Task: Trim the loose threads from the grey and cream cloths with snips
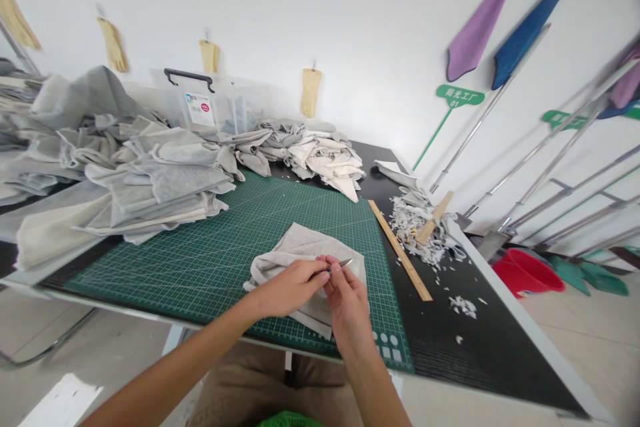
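My left hand (293, 285) and my right hand (349, 307) meet above a folded piece of grey cloth (300, 240) on the green cutting mat (210, 267). Between them is a slim, pen-like metal tool (346, 262), its silver tip pointing right. Closed fingers of my left hand grip its rear part. My right thumb and fingers pinch around its middle. The exact kind of tool is too small to make out, and my fingers hide part of it. The cloth lies flat at right and is bunched at its left edge.
Heaps of grey cloth (165, 180) lie left, with a pale pile (325, 157) behind the mat. A wooden ruler (400, 250) lies right, near a heap of scraps (415, 233). A clear plastic box (173, 103) stands behind; a red bucket (530, 273) is on the floor.
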{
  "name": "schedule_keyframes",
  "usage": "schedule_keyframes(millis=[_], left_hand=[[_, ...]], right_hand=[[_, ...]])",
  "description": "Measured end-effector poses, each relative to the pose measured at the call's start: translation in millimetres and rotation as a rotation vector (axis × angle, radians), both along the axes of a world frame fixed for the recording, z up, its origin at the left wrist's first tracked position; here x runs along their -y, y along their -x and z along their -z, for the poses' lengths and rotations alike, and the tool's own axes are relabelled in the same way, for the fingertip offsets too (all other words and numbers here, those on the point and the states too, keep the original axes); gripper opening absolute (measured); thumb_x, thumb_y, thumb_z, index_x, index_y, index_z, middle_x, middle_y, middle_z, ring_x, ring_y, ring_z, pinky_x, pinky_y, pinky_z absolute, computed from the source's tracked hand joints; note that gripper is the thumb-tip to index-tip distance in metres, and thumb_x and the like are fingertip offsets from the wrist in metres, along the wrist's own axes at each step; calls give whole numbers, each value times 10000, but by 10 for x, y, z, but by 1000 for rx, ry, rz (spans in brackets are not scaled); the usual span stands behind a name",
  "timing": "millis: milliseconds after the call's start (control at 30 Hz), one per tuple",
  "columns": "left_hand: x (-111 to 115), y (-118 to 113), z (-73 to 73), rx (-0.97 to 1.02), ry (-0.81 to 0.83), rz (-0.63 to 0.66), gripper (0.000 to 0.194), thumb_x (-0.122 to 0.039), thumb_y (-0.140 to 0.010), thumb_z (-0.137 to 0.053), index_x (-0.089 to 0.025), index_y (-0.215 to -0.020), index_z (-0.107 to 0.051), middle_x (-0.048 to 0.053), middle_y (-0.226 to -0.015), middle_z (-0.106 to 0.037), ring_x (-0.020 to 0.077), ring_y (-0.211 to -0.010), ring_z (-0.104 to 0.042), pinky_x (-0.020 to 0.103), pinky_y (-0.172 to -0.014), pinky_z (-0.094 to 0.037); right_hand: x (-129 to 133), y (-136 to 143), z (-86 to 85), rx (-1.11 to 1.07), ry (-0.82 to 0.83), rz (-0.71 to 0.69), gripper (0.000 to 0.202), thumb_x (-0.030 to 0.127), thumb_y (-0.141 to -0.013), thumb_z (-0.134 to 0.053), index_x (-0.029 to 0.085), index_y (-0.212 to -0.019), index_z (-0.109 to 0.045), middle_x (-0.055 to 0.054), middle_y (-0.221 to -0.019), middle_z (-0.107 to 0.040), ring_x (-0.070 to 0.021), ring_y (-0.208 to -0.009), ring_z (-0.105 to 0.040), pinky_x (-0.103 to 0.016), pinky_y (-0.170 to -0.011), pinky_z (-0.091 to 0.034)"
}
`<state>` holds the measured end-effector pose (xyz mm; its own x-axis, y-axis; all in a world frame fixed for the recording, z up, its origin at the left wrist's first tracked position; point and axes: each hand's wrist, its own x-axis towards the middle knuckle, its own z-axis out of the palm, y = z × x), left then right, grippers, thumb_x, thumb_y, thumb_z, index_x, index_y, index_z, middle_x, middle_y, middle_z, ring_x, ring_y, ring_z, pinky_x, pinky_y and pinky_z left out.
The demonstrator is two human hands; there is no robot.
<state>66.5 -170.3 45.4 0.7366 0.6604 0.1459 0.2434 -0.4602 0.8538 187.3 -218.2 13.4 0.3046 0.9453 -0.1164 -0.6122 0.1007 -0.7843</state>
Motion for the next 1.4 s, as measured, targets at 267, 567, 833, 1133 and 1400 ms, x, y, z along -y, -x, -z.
schedule_keyframes(millis=[267,567,833,1133,1400], left_hand=[[8,61,11,-10,29,-2,264,-272,-954,-352,-169,-829,-561,-6,-749,-548,147,-706,-503,256,-651,-388],[-34,61,-10,20,-3,-33,270,-265,-961,-354,-169,-801,-550,-2,-767,-565,153,-733,-517,267,-695,-386],[-9,17,-8,4,-19,-24,280,-260,-963,-348,-164,-823,-570,17,-822,-603,163,-768,-541,271,-708,-396],[17,56,17,1,10,1,308,-282,-967,-311,-164,-807,-545,-10,-740,-540,136,-689,-490,244,-650,-381],[21,86,-19,7,5,-33,292,-283,-957,-339,-165,-829,-573,-7,-751,-563,143,-700,-512,251,-652,-387]], right_hand=[[6,57,3,13,-9,-13,220,326,-701,-755,173,-858,-736,-87,-971,-730,-218,-938,-656,-338,-836,-517],[-67,79,-30,8,-25,8,174,285,-723,-743,156,-839,-735,-75,-934,-730,-203,-929,-655,-307,-818,-525],[-37,23,-11,-3,-9,12,197,289,-718,-750,154,-860,-733,-92,-959,-730,-214,-950,-654,-320,-824,-526],[13,40,30,-1,-20,-39,201,309,-734,-735,168,-878,-730,-81,-966,-732,-210,-942,-656,-330,-851,-514],[0,88,-26,14,-20,-41,197,306,-759,-713,165,-896,-726,-74,-964,-727,-207,-923,-656,-331,-844,-516]])
